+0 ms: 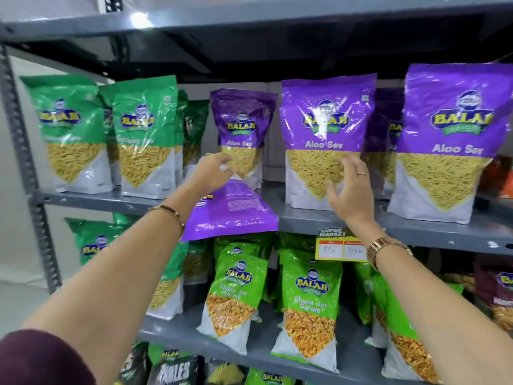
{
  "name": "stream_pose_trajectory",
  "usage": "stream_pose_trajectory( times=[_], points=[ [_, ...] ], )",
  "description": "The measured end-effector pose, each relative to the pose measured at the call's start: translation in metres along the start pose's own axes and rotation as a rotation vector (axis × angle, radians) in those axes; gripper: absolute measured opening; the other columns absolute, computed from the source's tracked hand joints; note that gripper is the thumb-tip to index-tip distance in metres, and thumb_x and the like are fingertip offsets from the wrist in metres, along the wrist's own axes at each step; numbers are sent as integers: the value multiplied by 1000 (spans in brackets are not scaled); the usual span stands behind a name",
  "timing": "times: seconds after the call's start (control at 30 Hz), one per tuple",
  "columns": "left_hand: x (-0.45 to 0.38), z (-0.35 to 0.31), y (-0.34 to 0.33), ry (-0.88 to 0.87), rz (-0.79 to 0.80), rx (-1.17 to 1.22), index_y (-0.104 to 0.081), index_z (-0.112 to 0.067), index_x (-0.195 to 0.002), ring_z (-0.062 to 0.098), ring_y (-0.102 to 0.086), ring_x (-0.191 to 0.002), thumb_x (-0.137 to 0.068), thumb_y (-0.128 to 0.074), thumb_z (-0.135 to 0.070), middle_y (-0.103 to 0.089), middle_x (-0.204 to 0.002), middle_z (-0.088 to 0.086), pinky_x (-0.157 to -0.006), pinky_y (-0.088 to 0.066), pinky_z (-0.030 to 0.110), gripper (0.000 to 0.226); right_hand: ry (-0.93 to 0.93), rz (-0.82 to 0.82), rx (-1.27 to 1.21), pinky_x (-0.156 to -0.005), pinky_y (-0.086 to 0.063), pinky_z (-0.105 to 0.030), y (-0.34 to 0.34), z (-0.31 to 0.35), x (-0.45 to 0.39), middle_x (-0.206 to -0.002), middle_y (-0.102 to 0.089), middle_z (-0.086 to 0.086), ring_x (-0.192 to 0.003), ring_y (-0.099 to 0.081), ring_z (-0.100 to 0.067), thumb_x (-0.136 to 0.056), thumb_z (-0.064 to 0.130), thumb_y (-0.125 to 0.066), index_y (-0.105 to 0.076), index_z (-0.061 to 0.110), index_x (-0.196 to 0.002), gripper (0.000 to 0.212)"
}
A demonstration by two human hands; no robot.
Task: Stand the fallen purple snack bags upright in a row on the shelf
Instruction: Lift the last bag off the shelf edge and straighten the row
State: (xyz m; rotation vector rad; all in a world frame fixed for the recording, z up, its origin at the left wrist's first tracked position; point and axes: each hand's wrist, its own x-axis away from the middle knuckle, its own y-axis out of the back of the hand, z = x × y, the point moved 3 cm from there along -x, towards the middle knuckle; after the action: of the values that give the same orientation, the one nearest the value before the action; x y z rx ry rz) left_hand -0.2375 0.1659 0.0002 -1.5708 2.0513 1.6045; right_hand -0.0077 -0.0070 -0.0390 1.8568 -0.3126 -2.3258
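A fallen purple snack bag lies flat on the grey shelf, its top hanging over the front edge. My left hand pinches its far white end. Behind it a smaller-looking purple bag stands upright at the back. A second purple bag stands at the front; my right hand is spread in front of its lower part, fingers apart, touching or nearly touching it. A third purple bag stands at the right, with a darker purple bag behind.
Green snack bags stand upright on the left of the same shelf. A yellow price tag hangs from the shelf edge. The shelf below holds lighter green bags. A grey upright post runs down the left.
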Motion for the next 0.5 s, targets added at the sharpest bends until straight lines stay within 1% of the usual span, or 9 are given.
stream_pose_trajectory(
  times=[0.1,0.17,0.27,0.33,0.4,0.5],
  points=[
    [7,27,25,27,23,-81,-55,0,-123,31,-51,-121,-87,-53,-7,-57,-130,18,-102,-37,34,37,68,26,-22,-96,-42,-38,-7,23,3,-124,-54,-24,-119,-49,-38,-80,2,-55,-55,-4,-116,37],
    [9,43,36,41,44,-127,-54,0,-125,32,-51,-122,-86,-52,-4,-56,-131,19,-105,-36,36,39,81,86,-66,-94,-41,-38,-17,41,0,-121,-56,-24,-115,-52,-38,-80,-1,-53,-57,-4,-115,35],
    [10,61,45,36,75,-194,-53,-4,-126,33,-51,-121,-81,-51,3,-57,-130,19,-105,-36,39,46,123,257,-91,-85,-46,-40,-38,68,-8,-124,-56,-21,-107,-58,-36,-83,2,-53,-56,3,-120,37],
    [11,71,49,29,122,-193,-51,-4,-128,34,-50,-122,-76,-48,10,-55,-132,19,-103,-40,40,54,144,400,-53,-81,-46,-36,-56,82,-14,-128,-55,-14,-101,-61,-32,-86,10,-55,-53,11,-124,38],
    [12,80,51,8,169,-199,-50,-6,-129,34,-50,-122,-74,-47,12,-53,-135,18,-101,-43,42,59,117,552,-29,-85,-44,-34,-78,92,-17,-131,-53,-9,-103,-59,-30,-85,13,-58,-51,15,-126,41],
    [13,93,48,-41,256,-204,-47,-11,-133,32,-48,-124,-73,-46,12,-48,-140,14,-100,-44,40,64,-30,743,-85,-92,-42,-33,-103,96,-18,-131,-54,-9,-113,-54,-27,-84,5,-59,-51,17,-128,47]
  ],
)
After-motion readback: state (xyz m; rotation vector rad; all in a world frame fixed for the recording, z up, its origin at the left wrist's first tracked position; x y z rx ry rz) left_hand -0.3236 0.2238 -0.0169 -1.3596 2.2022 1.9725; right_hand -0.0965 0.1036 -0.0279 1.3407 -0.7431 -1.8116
